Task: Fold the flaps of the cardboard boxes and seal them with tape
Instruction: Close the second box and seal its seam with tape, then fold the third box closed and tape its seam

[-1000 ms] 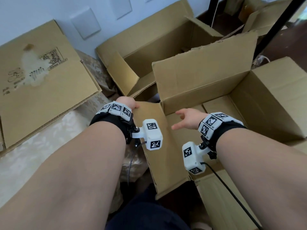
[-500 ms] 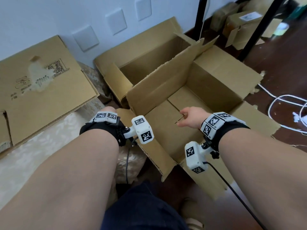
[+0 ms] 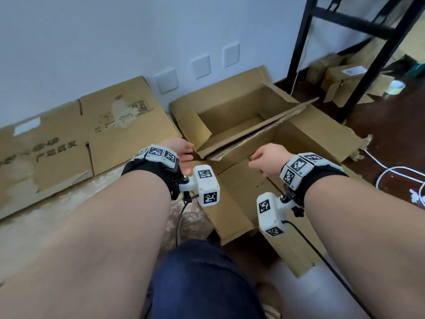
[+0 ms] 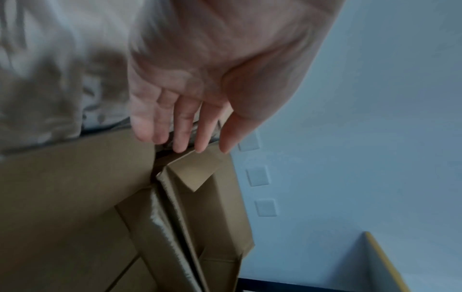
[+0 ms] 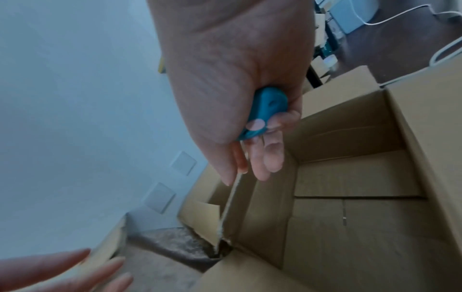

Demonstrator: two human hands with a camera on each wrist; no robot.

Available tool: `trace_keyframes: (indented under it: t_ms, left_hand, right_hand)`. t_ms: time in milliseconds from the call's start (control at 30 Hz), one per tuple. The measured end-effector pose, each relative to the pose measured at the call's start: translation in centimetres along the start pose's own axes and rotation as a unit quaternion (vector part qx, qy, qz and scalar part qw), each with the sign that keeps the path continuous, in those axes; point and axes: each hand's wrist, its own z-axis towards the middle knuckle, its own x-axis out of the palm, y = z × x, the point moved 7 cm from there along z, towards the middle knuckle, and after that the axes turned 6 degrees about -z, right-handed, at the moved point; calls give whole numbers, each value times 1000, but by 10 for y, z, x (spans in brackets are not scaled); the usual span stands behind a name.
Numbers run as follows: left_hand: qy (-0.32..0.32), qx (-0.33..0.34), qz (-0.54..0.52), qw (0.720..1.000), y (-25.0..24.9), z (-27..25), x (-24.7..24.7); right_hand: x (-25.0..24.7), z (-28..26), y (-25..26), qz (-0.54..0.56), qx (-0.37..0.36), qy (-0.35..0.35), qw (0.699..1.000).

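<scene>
An open cardboard box (image 3: 322,139) stands on the floor in front of me with its flaps spread. Its long far flap (image 3: 243,143) leans between it and a second open box (image 3: 230,111) behind. My left hand (image 3: 184,155) hovers at the left end of that flap, fingers straight and relaxed, with the fingertips (image 4: 200,146) just at a flap corner (image 4: 200,171). My right hand (image 3: 264,157) holds a blue-handled tool (image 5: 265,110) in its curled fingers. Its thumb and forefinger (image 5: 240,175) pinch the edge of the far flap (image 5: 230,199).
Flattened cardboard (image 3: 92,139) leans on the wall at the left, above a beige mat (image 3: 57,215). A black shelf frame (image 3: 296,54) and small boxes (image 3: 351,77) stand at the back right. A white cable (image 3: 391,173) lies on the dark floor. My knee (image 3: 202,284) is below.
The near box has swung round and its tall far flap has dropped lower. My left hand moved up to the flap's left end; my right hand rose from inside the box to the flap's edge.
</scene>
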Motion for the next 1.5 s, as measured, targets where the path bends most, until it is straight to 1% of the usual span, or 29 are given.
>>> trace_keyframes:
  t_ms: [67,167,267,333,533,633,800,1000,1167,1267,1367,1500]
  left_hand:
    - [18,19,-33,999,-6,-19,-9]
    - [10,61,-33,998,-15,-57,-41]
    - [-18,96,-19,995,-20,-92,-75]
    - [-33,118,-27,992,-20,-116,-101]
    - [-88,166,-43,981,-13,-171,-178]
    - [-118,172,-51,977,-5,-189,-210]
    - [-155,173,-70,970,14,-212,-261]
    - [-214,161,-84,960,36,-232,-312]
    - [-235,143,-96,957,56,-230,-337]
    - [-239,143,-95,956,59,-222,-346]
    - [-247,147,-77,955,56,-211,-353]
    - [-245,138,-52,958,54,-182,-365]
  right_hand:
    - [-9,-15,21,-21,-14,-6,1000]
    - [-19,-44,57,-47,-38,-15,998]
    - [-25,-72,93,-57,-73,-27,995]
    - [-27,-91,117,-68,-104,-37,992]
    - [-30,-134,180,-63,-159,-57,984]
    - [-30,-149,207,-69,-183,-73,978]
    - [-18,-159,251,-108,-233,-75,963]
    - [0,-161,298,-112,-293,-80,946]
    - [21,-162,319,-130,-325,-71,934]
    - [25,-155,321,-128,-321,-76,935]
    - [26,-145,319,-114,-295,-82,945]
    - [36,-128,326,-139,-275,-94,947]
